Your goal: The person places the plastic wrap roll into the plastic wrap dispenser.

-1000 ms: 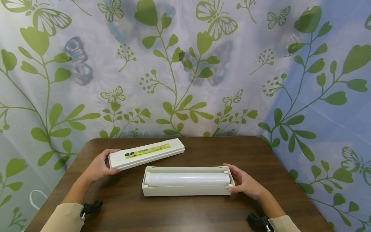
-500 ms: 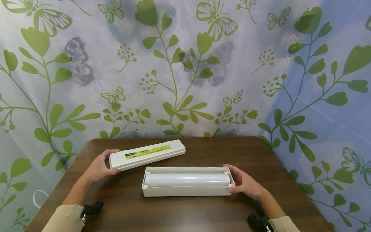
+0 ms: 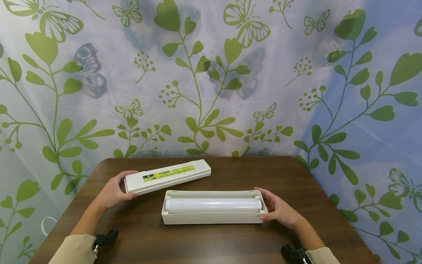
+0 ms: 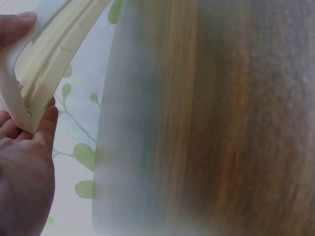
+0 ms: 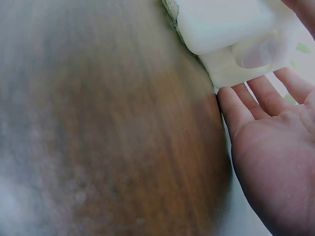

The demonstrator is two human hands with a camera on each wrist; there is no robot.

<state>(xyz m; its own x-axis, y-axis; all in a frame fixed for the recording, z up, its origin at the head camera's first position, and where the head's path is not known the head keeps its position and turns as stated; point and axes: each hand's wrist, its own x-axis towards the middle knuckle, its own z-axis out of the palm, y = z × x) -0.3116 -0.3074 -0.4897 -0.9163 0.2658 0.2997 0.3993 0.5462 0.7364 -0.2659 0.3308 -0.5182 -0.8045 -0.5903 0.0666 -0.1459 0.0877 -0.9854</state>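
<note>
My left hand [image 3: 113, 190] grips the near-left end of a long white lid [image 3: 171, 175] with a yellow-green label, thumb along the front side and fingers behind. The left wrist view shows the lid's hollow underside [image 4: 54, 59] between thumb and fingers. Just in front and to the right lies an uncovered off-white cling film box [image 3: 211, 219], holding a shiny white roll of film [image 3: 214, 204] lengthwise. At the box's right end my right hand [image 3: 280, 208] holds it, thumb at the front corner and fingers at the back corner. In the right wrist view, fingers [image 5: 263, 93] wrap the box end.
Both things are over a brown wooden table [image 3: 230, 242] with rounded far corners. A curtain [image 3: 211, 73] printed with green leaves and butterflies hangs behind it. Black bands [image 3: 105, 238] circle both wrists below beige sleeves.
Hands, lid and box keep practically the same places. The head view has only shifted very slightly.
</note>
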